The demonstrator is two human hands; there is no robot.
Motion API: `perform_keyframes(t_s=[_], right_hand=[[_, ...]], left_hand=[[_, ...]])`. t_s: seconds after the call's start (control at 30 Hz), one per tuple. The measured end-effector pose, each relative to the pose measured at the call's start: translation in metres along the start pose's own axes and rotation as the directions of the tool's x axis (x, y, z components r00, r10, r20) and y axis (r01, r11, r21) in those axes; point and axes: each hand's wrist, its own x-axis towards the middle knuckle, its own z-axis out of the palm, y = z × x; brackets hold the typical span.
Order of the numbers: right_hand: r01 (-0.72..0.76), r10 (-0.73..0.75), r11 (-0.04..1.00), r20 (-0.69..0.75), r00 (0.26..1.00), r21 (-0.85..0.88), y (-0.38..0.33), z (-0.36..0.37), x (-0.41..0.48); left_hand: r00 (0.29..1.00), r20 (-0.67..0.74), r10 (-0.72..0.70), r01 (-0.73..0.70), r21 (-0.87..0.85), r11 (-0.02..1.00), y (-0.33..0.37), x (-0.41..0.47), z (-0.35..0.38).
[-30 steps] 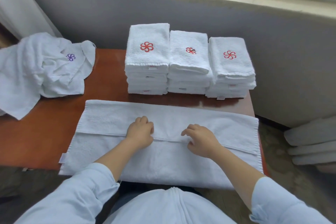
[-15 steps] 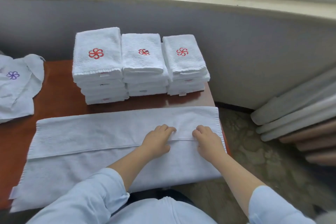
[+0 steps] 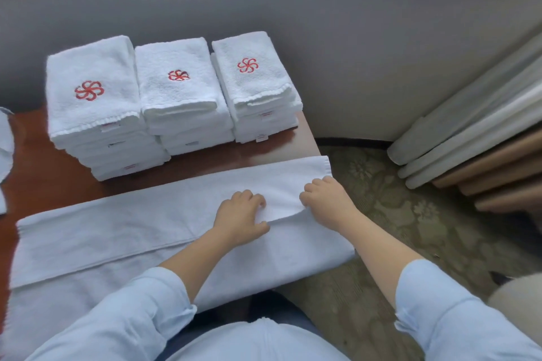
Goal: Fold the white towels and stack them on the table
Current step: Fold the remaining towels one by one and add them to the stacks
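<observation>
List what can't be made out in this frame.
All head view:
- Loose towel pile: cut off by the left edge.
- Towel, near-left end: under the left sleeve, cut by the frame.
- Left hand, right hand: curled fingers hide any grip on the fold.
- Stack tags: too small to read.

Spread towel (image 3: pixel 123 231): plain white. Left stack (image 3: pixel 96 114), middle stack (image 3: pixel 181 102) and right stack (image 3: pixel 258 88): white, with a red pinwheel-flower logo on each top towel. Tabletop (image 3: pixel 38 161): reddish-brown. Wall (image 3: pixel 352 38): grey. Carpet (image 3: pixel 396 214): olive-beige, faded floral pattern. Sleeves (image 3: pixel 123 322): pale blue. Leaning panels (image 3: pixel 484 138) at right: off-white, then tan-brown.
</observation>
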Motion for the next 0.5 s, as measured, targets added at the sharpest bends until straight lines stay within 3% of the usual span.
perform_keyframes(t_s=[0.03, 0.1, 0.17, 0.23, 0.37, 0.5], right_hand=[[-0.034, 0.031, 0.999, 0.069, 0.997, 0.032, 0.002, 0.004, -0.002], [-0.147, 0.140, 0.978, 0.054, 0.989, 0.151, -0.003, 0.004, -0.004], [-0.247, 0.267, 0.900, -0.004, 0.964, 0.360, -0.014, 0.004, -0.003], [-0.279, 0.289, 0.822, 0.059, 0.956, 0.496, -0.029, 0.007, 0.004], [-0.348, 0.240, 0.825, 0.281, 0.929, 0.446, -0.059, 0.015, 0.024], [-0.379, 0.242, 0.843, 0.361, 0.901, 0.381, -0.063, 0.024, 0.044]], left_hand=[[1.000, -0.003, -0.002, 0.002, -0.020, 1.000, 0.002, 0.001, -0.001], [0.999, -0.039, -0.027, 0.025, -0.047, 0.999, 0.002, 0.002, -0.002], [0.991, -0.117, -0.065, 0.067, 0.008, 0.998, -0.003, 0.002, 0.000], [0.980, -0.125, -0.155, 0.166, 0.087, 0.982, -0.012, -0.003, 0.003], [0.916, 0.086, -0.391, 0.382, 0.101, 0.919, -0.035, -0.013, 0.015], [0.868, 0.185, -0.460, 0.459, 0.049, 0.887, -0.045, -0.008, 0.013]])
